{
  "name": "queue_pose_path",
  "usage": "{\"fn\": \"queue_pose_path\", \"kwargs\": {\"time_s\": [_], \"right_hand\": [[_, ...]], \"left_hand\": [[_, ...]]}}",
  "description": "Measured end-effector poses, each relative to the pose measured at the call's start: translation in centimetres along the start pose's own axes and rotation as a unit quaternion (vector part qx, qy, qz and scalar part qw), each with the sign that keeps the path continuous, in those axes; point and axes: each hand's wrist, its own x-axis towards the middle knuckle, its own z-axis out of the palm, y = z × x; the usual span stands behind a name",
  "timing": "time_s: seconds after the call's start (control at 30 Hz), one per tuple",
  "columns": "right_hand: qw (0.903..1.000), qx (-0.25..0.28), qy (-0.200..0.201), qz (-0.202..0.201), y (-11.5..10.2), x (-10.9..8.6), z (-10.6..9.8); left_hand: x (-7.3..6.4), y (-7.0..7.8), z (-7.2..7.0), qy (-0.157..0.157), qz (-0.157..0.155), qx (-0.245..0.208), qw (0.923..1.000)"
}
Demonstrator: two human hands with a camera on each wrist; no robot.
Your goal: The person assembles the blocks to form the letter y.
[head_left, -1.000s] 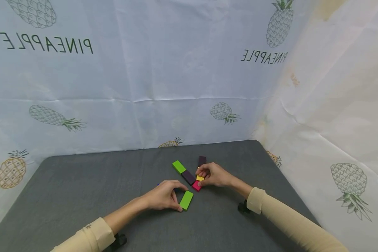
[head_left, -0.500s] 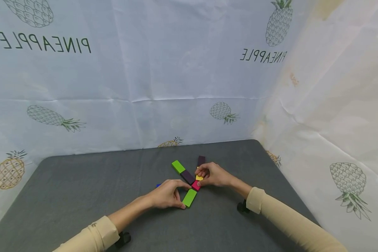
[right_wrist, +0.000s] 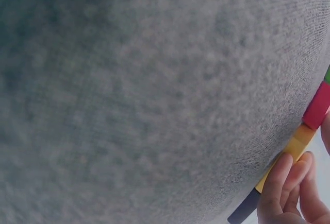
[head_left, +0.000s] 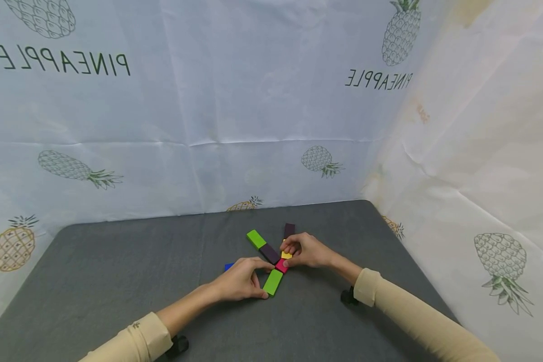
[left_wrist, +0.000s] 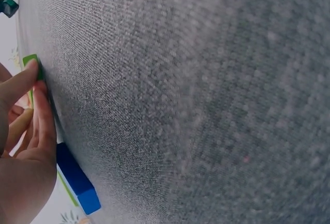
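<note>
On the dark grey table, my left hand (head_left: 240,279) grips a light green rectangular block (head_left: 273,283) between thumb and fingers. The far end of that block meets a red block (head_left: 280,266). My right hand (head_left: 313,251) has its curled fingers on a yellow block (right_wrist: 296,144) and its thumb at the red block. The yellow block is partly covered by those fingers, and a dark purple block (head_left: 289,230) lies at its far end. Another dark purple block (head_left: 269,254) runs from the red one to a second green block (head_left: 256,239), making a second arm.
A blue block (left_wrist: 77,177) lies on the table behind my left hand, mostly hidden by it in the head view. White cloth (head_left: 253,110) with pineapple prints hangs behind the table (head_left: 117,281) and along its right side.
The left hand has moved the near green block away from me and to the right, against the red block, turning it slightly. The right hand has stayed in place. More of the blue block shows.
</note>
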Motion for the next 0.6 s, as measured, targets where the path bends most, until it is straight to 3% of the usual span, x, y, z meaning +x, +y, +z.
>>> {"fn": "queue_pose_path", "kwargs": {"time_s": [0.2,0.6], "right_hand": [[1.0000,-0.003,0.001,-0.002,-0.09,-0.04,0.03],[1.0000,-0.002,0.003,0.000,-0.08,-0.01,0.04]], "left_hand": [[-0.02,0.71,-0.01,0.005,-0.019,0.014,0.9997],[-0.11,0.75,-0.04,0.010,-0.016,0.011,0.9998]]}}
